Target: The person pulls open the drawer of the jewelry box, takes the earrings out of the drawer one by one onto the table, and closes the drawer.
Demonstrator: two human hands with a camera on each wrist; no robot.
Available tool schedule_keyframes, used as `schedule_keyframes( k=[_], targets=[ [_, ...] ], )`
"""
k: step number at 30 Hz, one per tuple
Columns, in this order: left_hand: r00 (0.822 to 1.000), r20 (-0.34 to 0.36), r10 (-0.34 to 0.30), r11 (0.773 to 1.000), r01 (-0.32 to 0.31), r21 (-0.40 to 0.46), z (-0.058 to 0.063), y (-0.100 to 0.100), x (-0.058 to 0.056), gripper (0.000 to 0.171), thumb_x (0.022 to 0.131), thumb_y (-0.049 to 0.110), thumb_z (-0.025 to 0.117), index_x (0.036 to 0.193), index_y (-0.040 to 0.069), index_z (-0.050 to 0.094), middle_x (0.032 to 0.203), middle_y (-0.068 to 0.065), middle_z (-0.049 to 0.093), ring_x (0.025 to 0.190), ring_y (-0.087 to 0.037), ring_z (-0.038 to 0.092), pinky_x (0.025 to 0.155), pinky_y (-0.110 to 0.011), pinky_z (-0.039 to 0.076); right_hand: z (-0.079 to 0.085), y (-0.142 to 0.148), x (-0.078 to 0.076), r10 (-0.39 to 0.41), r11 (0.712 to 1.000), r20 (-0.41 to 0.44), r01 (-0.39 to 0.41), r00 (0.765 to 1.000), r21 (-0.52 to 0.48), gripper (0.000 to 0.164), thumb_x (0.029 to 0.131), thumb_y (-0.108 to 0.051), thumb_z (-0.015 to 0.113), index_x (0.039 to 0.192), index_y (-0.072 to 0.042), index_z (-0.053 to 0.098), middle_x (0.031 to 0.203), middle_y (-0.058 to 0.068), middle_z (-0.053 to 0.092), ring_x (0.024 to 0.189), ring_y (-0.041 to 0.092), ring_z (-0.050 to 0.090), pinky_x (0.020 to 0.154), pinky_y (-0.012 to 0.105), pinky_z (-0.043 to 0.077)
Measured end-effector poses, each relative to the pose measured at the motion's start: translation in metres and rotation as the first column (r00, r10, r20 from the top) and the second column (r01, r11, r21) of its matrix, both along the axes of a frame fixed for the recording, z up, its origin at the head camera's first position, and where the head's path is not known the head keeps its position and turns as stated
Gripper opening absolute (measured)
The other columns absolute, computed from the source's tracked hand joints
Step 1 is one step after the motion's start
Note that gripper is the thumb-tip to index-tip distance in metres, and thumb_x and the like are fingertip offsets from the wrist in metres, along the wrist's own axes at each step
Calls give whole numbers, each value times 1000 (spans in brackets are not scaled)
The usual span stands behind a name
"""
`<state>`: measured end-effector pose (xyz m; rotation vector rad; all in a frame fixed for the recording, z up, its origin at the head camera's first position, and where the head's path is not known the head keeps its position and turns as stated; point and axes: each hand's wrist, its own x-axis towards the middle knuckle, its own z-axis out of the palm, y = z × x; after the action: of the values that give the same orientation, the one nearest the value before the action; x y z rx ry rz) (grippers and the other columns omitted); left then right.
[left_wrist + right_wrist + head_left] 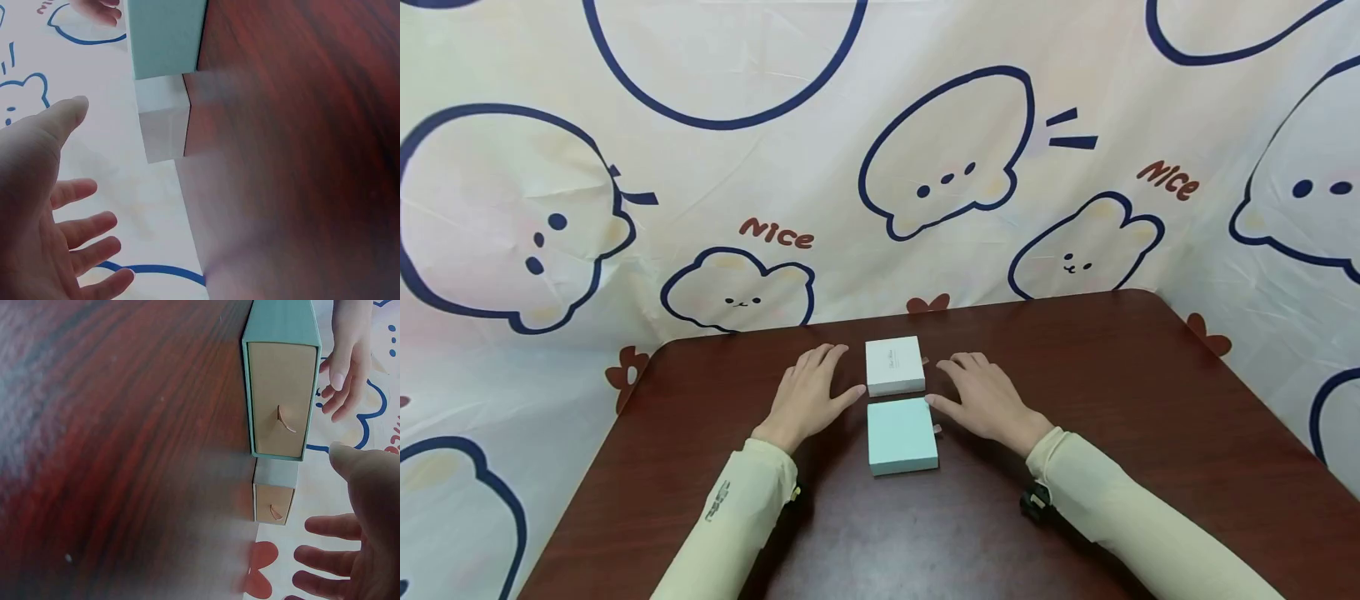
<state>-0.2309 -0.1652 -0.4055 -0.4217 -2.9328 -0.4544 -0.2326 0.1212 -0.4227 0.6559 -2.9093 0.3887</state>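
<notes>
Two flat boxes lie in line on the table, a white box point(893, 363) behind a mint-green box point(902, 435). In the right wrist view, each has a tan drawer front with a small ribbon pull; the green box's drawer point(281, 394) sits closed in its sleeve, as does the white box's drawer point(274, 503). My left hand point(808, 396) is left of the white box, fingers spread and relaxed, thumb pointing at its near corner. Opposite it, my right hand point(987, 400) hovers on the drawer side, its thumb tip beside the green box's far corner. Neither hand holds anything.
A dark reddish-brown wooden table point(1097, 375) carries both boxes. Close behind its far edge hangs a pale cloth point(835, 167) with blue cartoon outlines, which also runs along both sides. Dark bands with devices point(1036, 502) sit at the wrists.
</notes>
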Motion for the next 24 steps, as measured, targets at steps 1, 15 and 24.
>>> schedule_keyframes(
  k=[1,15,24],
  targets=[
    [1000,6,0,1000,0,3,0,0,-1,75,94,54,64,153,13,42,154,-16,45,142,-36,43,114,-58,36,0,0,0,0,1000,-2,0,1000,1,65,97,-57,57,141,-9,58,140,16,57,132,36,51,102,54,47],
    [996,83,-44,998,41,43,-1,1,-17,78,94,53,65,155,14,38,158,-14,42,146,-36,39,117,-59,32,2,1,-8,-4,1000,31,4,1000,-7,64,98,-57,56,140,-9,59,141,16,58,131,35,52,102,53,48],
    [977,200,-72,994,54,95,-2,2,-30,87,90,53,71,159,16,32,164,-14,33,152,-36,31,119,-58,29,4,-1,-12,3,1000,38,-2,999,-13,61,98,-53,59,139,-7,60,138,17,60,128,35,55,101,52,49]
  ],
)
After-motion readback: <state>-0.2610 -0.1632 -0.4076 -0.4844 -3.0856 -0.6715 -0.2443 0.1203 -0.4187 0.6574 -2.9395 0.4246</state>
